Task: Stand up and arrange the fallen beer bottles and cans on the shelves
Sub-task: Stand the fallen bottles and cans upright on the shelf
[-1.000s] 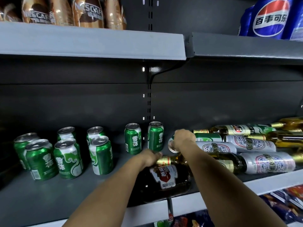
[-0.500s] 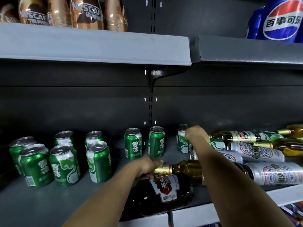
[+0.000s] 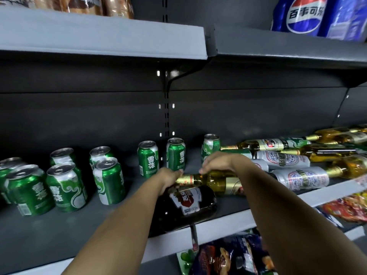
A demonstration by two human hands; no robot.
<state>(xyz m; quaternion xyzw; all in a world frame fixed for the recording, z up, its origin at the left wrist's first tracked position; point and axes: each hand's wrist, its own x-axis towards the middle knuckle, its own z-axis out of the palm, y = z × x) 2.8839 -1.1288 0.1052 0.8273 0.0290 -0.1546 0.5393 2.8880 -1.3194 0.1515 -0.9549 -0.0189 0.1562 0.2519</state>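
Observation:
A dark beer bottle (image 3: 190, 203) with a red and white label lies on its side at the front of the grey shelf (image 3: 59, 235). My left hand (image 3: 168, 177) is closed around its neck end. Just behind it lies an amber bottle (image 3: 218, 182) with a gold foil neck. My right hand (image 3: 216, 161) hovers over that neck with fingers curled down, holding nothing. A green can (image 3: 211, 147) stands upright just behind my right hand. To the right, white cans (image 3: 301, 178) and amber bottles (image 3: 327, 151) lie in a heap.
Several green cans (image 3: 65, 187) stand upright on the left, and two more (image 3: 148, 158) near the back middle. The upper shelf edge (image 3: 99, 36) overhangs, with blue cola bottles (image 3: 303, 14) on it. Snack packets (image 3: 228, 255) fill the shelf below.
My right hand lifted a fallen green can, stood it upright by the back wall, let go and drew back over the amber bottle. My left hand stayed on the dark bottle.

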